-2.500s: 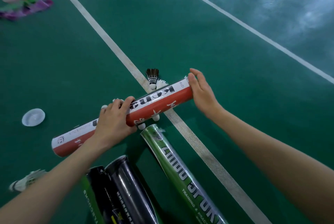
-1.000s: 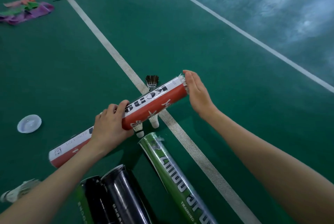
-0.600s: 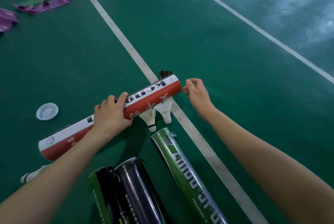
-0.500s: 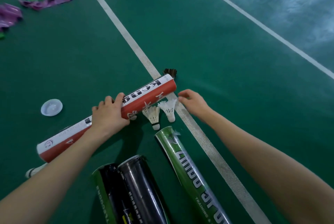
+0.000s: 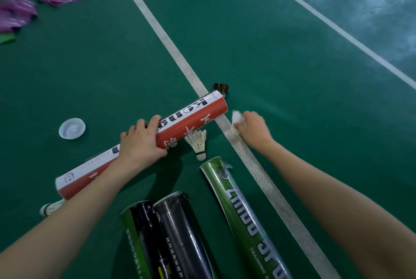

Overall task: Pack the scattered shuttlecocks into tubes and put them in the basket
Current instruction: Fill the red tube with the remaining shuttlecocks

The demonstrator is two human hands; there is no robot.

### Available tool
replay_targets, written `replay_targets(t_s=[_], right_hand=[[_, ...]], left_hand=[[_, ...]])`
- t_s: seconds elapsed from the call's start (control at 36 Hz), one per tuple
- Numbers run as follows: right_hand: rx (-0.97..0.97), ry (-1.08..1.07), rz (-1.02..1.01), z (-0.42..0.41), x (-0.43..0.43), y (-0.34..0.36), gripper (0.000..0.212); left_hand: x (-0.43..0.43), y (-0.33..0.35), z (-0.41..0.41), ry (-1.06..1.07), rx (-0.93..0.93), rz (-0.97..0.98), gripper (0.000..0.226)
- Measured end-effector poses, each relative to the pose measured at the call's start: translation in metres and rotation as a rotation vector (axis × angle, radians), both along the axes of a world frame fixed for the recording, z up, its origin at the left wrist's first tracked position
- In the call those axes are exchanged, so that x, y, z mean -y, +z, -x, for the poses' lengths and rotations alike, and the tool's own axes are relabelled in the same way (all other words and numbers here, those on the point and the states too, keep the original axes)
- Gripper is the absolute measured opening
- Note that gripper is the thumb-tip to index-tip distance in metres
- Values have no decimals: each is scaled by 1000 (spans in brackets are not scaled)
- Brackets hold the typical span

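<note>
**Fig.** My left hand [image 5: 141, 143] curls round the middle of the red tube [image 5: 193, 119], which slants with its far end toward 2 o'clock. At 3 o'clock of that end, my right hand [image 5: 253, 130] closes its fingers on a white shuttlecock [image 5: 236, 117] over the white line [image 5: 171, 47]. A second shuttlecock [image 5: 198, 142] lies on the floor [image 5: 281, 76] beside the tube, at its 5 o'clock. A dark shuttlecock [image 5: 220, 88] sits at its far end, and a third shuttlecock [image 5: 51, 208] at its near end. At 6 o'clock lie a green tube [image 5: 243, 215] and two black tubes [image 5: 180, 233]. At 9 o'clock lies a cap [image 5: 72, 128].
</note>
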State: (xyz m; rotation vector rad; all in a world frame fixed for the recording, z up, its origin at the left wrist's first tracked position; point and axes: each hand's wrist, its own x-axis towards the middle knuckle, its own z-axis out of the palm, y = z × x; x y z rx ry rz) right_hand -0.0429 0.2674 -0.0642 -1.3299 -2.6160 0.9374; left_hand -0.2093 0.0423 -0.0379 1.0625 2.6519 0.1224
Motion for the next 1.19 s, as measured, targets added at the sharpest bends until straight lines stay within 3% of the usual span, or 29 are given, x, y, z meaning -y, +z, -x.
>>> replay_targets(t_s=[0.17, 0.36, 0.5, 0.58, 0.64, 0.86, 0.97, 1.06, 1.19], right_hand=[[-399, -308, 80, -15, -25, 44, 23], [-480, -218, 192, -12, -15, 64, 18], [-481, -88, 432, -10, -2, 68, 52], [-426, -25, 542, -7, 0, 67, 82], [-377, 17, 628, -5, 4, 70, 89], [-342, 33, 841, 15, 24, 58, 70], [-333, -81, 740, 37, 37, 42, 48], [-260, -94, 551, 45, 38, 25, 29], [-235, -13, 381, 44, 47, 9, 25]], left_hand=[[-8, 9, -13, -54, -4, -20, 82], [-20, 18, -30, -116, -17, -88, 83], [-19, 23, -32, -111, -6, -106, 85], [-14, 24, -30, -116, -22, -106, 84], [-8, 25, -26, -111, -40, -101, 84], [15, 17, 1, -80, -99, -30, 84], [27, 11, 13, -39, -105, 4, 82], [35, 8, 19, -5, -78, 32, 83], [48, 4, 27, 38, -32, 38, 81]])
